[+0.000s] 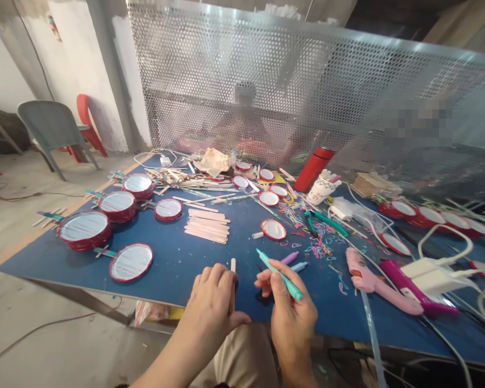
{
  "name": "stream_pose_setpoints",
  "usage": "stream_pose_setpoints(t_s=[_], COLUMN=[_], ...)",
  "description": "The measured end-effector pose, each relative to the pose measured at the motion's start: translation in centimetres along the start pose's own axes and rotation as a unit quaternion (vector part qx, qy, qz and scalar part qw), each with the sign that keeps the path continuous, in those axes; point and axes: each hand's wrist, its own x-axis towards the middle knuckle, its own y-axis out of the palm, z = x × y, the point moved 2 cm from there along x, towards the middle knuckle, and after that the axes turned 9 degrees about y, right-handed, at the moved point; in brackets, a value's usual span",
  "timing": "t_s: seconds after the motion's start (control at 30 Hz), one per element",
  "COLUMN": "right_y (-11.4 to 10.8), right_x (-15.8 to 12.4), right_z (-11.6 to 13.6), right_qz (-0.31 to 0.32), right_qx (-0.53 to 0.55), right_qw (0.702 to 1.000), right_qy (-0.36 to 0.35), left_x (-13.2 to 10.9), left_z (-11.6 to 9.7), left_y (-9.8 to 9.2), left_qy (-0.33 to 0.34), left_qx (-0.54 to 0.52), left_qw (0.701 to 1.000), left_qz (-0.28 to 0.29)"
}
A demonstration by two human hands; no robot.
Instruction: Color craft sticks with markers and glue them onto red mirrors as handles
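nearby, sticks (207, 225), glue gun (382, 285), held marker (289, 284)

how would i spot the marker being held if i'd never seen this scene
On the blue table, find the right hand at the near edge. It holds a slanting turquoise marker, unlike the purple marker and blue marker lying beyond.

From my end, head view: left hand (214, 299) laid over a craft stick (233, 264), one end poking out past the fingers. Right hand (293, 307) grips a teal marker (282, 276), tip angled up-left. Purple marker (290, 257) and blue marker (299, 267) lie just beyond it. I've got a row of craft sticks (207, 226) ahead, stacked red-rimmed discs (84, 229) far left, pink glue gun (364, 280) right, loose rubber bands (321, 246), red thermos (314, 171) tilted in view at back.
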Motion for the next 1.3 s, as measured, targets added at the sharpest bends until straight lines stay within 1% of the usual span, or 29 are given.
stream_pose_setpoints(t_s=[0.1,0.2,0.23,0.27,0.33,0.5,0.63,0.73,0.9,0.97,1.0,1.07,1.17,1.23,1.3], right_y=[0.1,0.3,0.3,0.4,0.4,0.3,0.2,0.1,0.0,-0.1,-0.1,-0.2,-0.5,-0.6,-0.6], right_x=[0.0,0.2,0.2,0.3,0.4,0.3,0.3,0.5,0.7,0.7,0.7,0.7,0.5,0.4,0.2], right_z=[0.2,0.4,0.4,0.4,0.3,-0.1,-0.3,-0.2,-0.1,-0.1,-0.1,-0.1,-0.3,-0.6,-0.8], right_qz=[0.0,0.007,0.01,0.015,0.025,0.044,0.039,0.024,0.019,0.022,0.022,0.021,0.012,0.001,-0.01], right_qx=[0.018,0.023,0.026,0.029,0.032,0.032,0.01,0.002,0.033,0.036,0.034,0.025,0.02,0.025,0.051], right_qw=[1.0,1.0,0.999,0.999,0.999,0.998,0.999,1.0,0.999,0.999,0.999,0.999,1.0,0.999,0.998], right_qy=[-0.008,-0.018,-0.02,-0.024,-0.029,-0.018,-0.01,-0.009,0.008,0.011,0.01,0.004,0.008,0.019,0.028], left_x=[0.1,-0.1,-0.2,-0.2,-0.3,0.1,0.3,0.5,1.6,1.9,2.0,1.9,1.1,0.5,0.0], left_z=[0.2,1.2,1.5,1.8,2.2,1.9,2.0,2.2,1.4,0.9,0.7,0.5,0.6,0.9,1.3], left_y=[0.6,1.4,1.7,1.9,2.1,1.8,1.9,1.8,0.5,0.1,0.1,0.4,1.0,1.2,1.2], left_qy=[-0.007,0.008,0.025,0.042,0.048,0.037,0.036,0.013,-0.052,-0.065,-0.067,-0.061,-0.029,0.001,0.024], left_qx=[0.011,0.044,0.052,0.056,0.07,0.083,0.075,0.077,0.106,0.116,0.123,0.139,0.137,0.092,0.03], left_qw=[1.0,0.995,0.994,0.992,0.99,0.986,0.985,0.989,0.993,0.991,0.99,0.988,0.985,0.982,0.976], left_qz=[-0.024,-0.087,-0.096,-0.101,-0.114,-0.139,-0.15,-0.128,-0.017,0.01,0.012,-0.014,-0.103,-0.167,-0.213])
